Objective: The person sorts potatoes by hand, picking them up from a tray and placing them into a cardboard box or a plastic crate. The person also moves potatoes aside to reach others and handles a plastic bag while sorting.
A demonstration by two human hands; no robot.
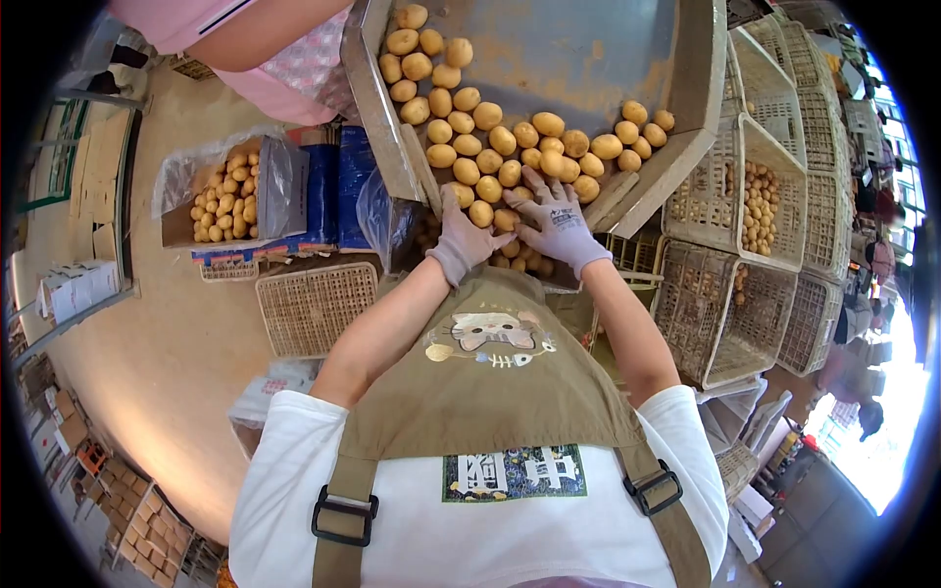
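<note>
Yellow potatoes (487, 116) lie in a loose group on the sloping metal tray (598, 49), which narrows toward me. My left hand (466, 241), in a pale glove, is at the left side of the tray's narrow end, thumb stretched out beside the nearest potatoes. Opposite it, my right hand (559, 221), also gloved, rests with spread fingers against potatoes at the opening. Neither hand is wrapped round a potato. Just below my hands, more potatoes (524, 257) sit in a container partly hidden by my apron (470, 392).
At left stands a plastic-lined box (284, 191) of potatoes, with an upturned-looking woven crate (319, 312) below it. Stacked plastic baskets (725, 304) line the right, some holding potatoes. Another person in pink (265, 59) stands close to the tray's left side.
</note>
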